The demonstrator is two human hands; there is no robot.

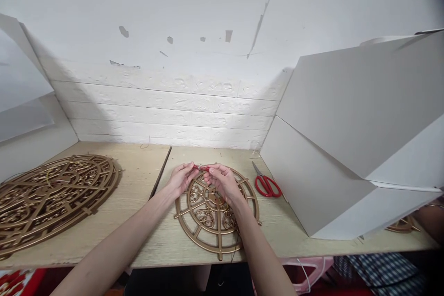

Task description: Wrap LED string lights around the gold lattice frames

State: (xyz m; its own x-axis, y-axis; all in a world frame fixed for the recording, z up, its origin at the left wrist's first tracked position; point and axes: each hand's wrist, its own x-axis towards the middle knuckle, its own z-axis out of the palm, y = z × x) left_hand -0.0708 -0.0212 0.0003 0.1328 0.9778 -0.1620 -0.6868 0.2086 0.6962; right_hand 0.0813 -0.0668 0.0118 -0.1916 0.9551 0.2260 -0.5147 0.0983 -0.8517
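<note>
A round gold ornamental lattice disc (pixel 211 222) lies flat on the wooden table (pixel 138 180) in front of me. Above its far edge my left hand (pixel 182 178) and my right hand (pixel 224 182) meet. Both pinch a small red piece (pixel 201 168) between their fingertips. A thin gold wire trails from my right hand across the disc toward the table's front edge. What exactly the red piece is cannot be made out.
A stack of larger gold lattice discs (pixel 52 194) lies at the left. Red-handled scissors (pixel 266 184) lie right of the disc. A slanted white board (pixel 347 148) walls off the right side; another person's arm (pixel 432 219) shows beyond it. A white brick wall stands behind.
</note>
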